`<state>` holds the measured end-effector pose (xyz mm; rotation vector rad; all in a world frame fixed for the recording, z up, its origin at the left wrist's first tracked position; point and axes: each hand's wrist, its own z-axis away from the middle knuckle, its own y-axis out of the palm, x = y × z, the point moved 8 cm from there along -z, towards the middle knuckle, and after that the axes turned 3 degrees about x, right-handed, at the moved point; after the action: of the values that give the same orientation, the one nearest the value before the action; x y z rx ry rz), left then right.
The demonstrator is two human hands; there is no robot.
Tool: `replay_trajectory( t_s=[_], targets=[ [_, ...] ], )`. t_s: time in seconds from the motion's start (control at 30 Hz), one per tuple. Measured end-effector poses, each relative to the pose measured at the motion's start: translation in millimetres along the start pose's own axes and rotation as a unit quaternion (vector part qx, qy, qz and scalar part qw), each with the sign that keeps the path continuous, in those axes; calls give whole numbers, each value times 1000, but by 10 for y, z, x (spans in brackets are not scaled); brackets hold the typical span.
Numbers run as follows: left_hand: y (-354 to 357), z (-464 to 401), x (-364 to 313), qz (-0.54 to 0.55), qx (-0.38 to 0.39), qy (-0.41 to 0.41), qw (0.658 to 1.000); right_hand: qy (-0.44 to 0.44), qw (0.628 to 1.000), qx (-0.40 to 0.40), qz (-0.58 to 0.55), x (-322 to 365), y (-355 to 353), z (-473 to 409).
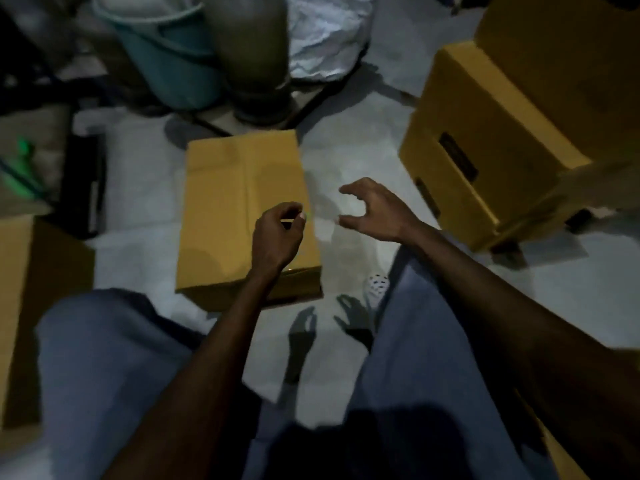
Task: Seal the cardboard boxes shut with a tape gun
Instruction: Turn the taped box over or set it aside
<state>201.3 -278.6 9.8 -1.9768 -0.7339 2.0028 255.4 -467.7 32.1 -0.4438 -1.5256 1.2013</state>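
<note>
A closed cardboard box [221, 209] lies on the pale floor in front of me, its top flaps meeting along a centre seam. My left hand [277, 233] hovers over the box's near right corner with thumb and fingertips pinched together. A faint translucent strip that looks like clear tape [323, 223] reaches from that pinch toward the thumb of my right hand [374, 209]. My right hand is just right of the box above the floor, fingers curled and spread apart. No tape gun is in view.
Stacked cardboard boxes [491, 143] stand at the right, another box [17, 306] at the left edge. A teal bucket [173, 60], a grey cylinder [252, 57] and crumpled white sheeting [329, 36] sit behind. My legs in blue trousers [104, 358] flank the floor space.
</note>
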Motion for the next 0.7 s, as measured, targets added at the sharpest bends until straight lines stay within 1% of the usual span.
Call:
replay_trajectory(
  t_s=[0.13, 0.2, 0.27, 0.37, 0.47, 0.57, 0.63, 0.7],
  targets=[
    [-529, -149, 965, -97, 0, -99, 990, 45, 995, 86, -9, 30, 651, -611],
    [-687, -199, 1402, -132, 9, -163, 978, 53, 993, 99, -27, 44, 951, -859],
    [-733, -262, 1782, -135, 28, -224, 965, 73, 990, 115, -27, -24, 1277, -1053],
    [-704, -364, 2244, -134, 59, -256, 955, 129, 980, 150, -21, -237, 1761, -1214],
    [-778, -361, 2675, -121, 51, -295, 947, 184, 969, 162, -26, -451, 2092, -1272],
    [-896, -260, 3134, -182, 46, -339, 922, 213, 962, 171, 5, -578, 2316, -1284],
    [-938, -188, 3365, -183, 28, -357, 915, 224, 963, 149, 3, -620, 2389, -1277],
    [-922, -157, 3473, -124, 1, -362, 924, 240, 965, 99, -21, -688, 2400, -1287]
  ],
)
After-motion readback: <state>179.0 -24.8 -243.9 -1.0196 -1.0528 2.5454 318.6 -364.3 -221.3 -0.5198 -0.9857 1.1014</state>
